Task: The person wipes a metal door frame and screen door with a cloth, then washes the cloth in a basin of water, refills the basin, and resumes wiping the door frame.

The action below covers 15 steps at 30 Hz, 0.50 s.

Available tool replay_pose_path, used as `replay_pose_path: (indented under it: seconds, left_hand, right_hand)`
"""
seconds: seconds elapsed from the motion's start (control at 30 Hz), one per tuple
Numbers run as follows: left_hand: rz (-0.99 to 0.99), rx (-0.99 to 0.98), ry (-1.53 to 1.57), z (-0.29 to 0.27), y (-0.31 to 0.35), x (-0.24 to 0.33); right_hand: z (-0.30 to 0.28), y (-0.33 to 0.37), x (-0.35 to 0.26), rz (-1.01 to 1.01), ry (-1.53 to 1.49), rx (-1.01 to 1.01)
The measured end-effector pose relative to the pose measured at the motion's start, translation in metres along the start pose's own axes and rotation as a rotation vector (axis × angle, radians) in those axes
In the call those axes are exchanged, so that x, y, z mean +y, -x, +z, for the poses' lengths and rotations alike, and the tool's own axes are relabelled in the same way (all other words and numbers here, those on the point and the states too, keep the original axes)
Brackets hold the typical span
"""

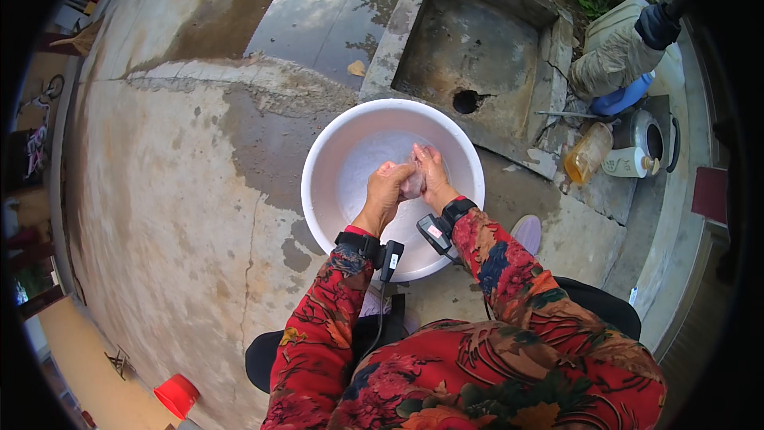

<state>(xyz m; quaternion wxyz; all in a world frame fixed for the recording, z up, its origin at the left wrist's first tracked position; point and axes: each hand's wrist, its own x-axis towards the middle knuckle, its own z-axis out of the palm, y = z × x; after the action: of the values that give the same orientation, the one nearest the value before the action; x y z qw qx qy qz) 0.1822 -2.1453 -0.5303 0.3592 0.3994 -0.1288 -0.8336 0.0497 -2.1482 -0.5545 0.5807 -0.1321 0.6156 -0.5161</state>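
Observation:
A large white basin [318,135] with water in its bottom stands on the concrete in front of me. Over the basin, my left hand [390,185] and my right hand [431,177] meet, closed around a small bunched-up pale pinkish cloth [413,184]. It looks wet; its exact kind is hidden by the fingers. The left thumb presses on top of it, and the right fingers wrap its far side.
A sunken concrete wash trough [469,40] with a drain hole lies just beyond the basin. To the right stand an amber bottle [588,153], a whitish bottle [627,162] and a metal pot [641,134]. A red bucket [177,396] sits far left, and a puddle [318,8] spreads beyond.

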Motion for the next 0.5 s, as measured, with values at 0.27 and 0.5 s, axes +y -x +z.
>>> replay_pose_path:
  seconds: [0.27,0.5]
  left_hand:
    - [-0.041,-0.135,0.523,-0.013,-0.003,0.012]
    - [-0.11,-0.152,0.408,0.009,0.021,0.037]
  right_hand:
    - [0.035,0.07,-0.038,-1.037,1.119,-0.391]
    - [0.053,0.073,-0.06,-1.183,1.02,-0.499]
